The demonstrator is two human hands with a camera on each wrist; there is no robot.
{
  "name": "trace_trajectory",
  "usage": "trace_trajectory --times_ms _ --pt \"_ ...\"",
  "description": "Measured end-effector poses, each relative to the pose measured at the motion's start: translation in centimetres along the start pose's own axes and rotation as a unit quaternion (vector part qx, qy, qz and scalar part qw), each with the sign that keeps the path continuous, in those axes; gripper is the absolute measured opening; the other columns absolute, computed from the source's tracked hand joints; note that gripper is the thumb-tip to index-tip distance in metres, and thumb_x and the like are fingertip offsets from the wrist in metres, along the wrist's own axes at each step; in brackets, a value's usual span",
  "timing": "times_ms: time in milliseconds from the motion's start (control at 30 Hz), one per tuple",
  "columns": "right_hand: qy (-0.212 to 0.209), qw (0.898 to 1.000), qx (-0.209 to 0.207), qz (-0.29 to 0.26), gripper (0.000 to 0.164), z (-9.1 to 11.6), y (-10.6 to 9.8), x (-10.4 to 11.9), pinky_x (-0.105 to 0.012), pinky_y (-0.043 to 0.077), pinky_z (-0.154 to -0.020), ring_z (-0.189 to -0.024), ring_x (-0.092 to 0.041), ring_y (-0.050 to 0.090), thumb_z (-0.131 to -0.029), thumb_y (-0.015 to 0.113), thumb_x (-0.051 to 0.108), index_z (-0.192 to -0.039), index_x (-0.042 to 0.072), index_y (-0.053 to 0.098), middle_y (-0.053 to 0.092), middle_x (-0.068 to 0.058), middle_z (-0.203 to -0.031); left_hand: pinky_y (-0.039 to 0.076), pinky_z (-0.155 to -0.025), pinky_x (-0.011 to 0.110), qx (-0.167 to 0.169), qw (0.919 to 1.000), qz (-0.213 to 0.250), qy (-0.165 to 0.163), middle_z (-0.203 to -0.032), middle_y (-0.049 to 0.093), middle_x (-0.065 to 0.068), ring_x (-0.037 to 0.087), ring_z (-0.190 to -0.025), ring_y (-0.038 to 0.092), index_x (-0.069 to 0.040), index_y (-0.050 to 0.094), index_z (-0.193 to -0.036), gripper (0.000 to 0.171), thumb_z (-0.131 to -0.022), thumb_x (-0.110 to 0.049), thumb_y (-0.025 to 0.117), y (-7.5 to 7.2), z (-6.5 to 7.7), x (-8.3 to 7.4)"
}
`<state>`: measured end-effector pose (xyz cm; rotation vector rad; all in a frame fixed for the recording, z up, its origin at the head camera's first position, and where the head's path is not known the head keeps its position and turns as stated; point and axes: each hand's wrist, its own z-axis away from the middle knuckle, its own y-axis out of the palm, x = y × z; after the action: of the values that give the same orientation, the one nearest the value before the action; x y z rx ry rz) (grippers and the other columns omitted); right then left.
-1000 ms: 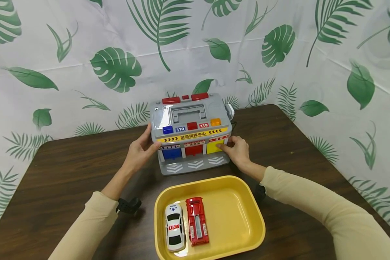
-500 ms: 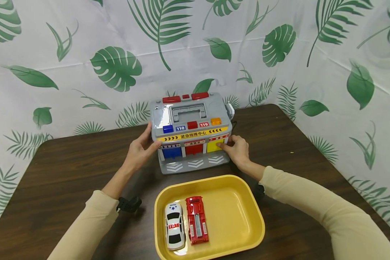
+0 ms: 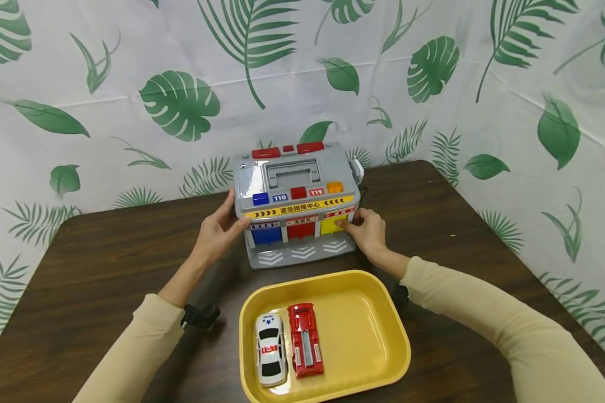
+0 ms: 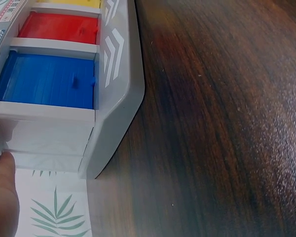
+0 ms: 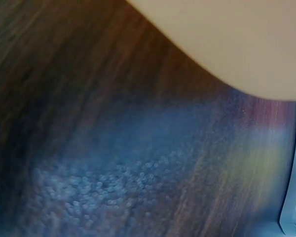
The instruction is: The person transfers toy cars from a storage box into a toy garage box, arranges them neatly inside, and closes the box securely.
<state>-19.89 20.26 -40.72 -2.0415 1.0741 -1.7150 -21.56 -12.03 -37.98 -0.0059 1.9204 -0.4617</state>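
Observation:
A grey toy garage (image 3: 294, 190) with blue, red and yellow doors stands on the table. My left hand (image 3: 215, 230) holds its left end, thumb at the front corner under the roof edge and fingers along the side. In the left wrist view, the fingers (image 4: 4, 190) show at the garage's side wall, near the blue door (image 4: 47, 81). With its thumb on the yellow door (image 3: 333, 225), my right hand (image 3: 370, 234) grips the right end; its other fingers are partly hidden behind that side. The right wrist view shows mostly blurred table and a corner of the garage base (image 5: 290, 217).
In front of the garage lies a yellow tray (image 3: 403, 358) holding a white police car (image 3: 270, 350) and a red fire truck (image 3: 305, 340) side by side. A leaf-patterned cloth (image 3: 131, 50) hangs behind and to the right of the dark wooden table (image 3: 121, 257).

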Motion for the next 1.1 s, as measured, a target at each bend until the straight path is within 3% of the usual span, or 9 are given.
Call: trace_trajectory --times_ms 300,833,1100 --pt "0.002 1.000 -0.002 -0.007 0.028 -0.3 -0.2 0.1 -0.027 0.041 -0.062 -0.073 -0.024 0.056 -0.076 0.079 0.024 -0.078 0.001 0.064 0.066 -0.014 -0.079 0.038 -0.103 0.033 -0.002 0.9999 -0.007 0.007 -0.154 0.023 0.005 0.027 -0.133 0.040 -0.009 0.018 -0.150 0.071 -0.093 -0.012 0.059 -0.1 -0.1 -0.1" --pt "0.027 0.998 0.047 -0.030 0.028 -0.3 -0.4 0.1 -0.024 0.044 -0.061 -0.076 -0.022 0.056 -0.080 0.075 0.024 -0.088 0.000 0.064 0.065 -0.014 -0.087 0.040 -0.103 0.039 -0.012 0.9999 0.004 0.001 -0.153 0.027 0.009 0.029 -0.129 0.044 -0.010 0.019 -0.150 0.070 -0.092 -0.010 0.060 0.0 0.2 0.0" --pt "0.031 0.995 0.074 -0.060 0.032 -0.4 -1.5 -0.4 -0.019 0.048 -0.066 -0.083 -0.021 0.057 -0.082 0.073 0.024 -0.101 0.000 0.065 0.066 -0.015 -0.095 0.040 -0.102 0.038 -0.010 0.9999 0.005 0.009 -0.152 0.028 0.010 0.030 -0.129 0.044 -0.009 0.020 -0.149 0.069 -0.092 -0.009 0.060 0.1 0.1 0.1"
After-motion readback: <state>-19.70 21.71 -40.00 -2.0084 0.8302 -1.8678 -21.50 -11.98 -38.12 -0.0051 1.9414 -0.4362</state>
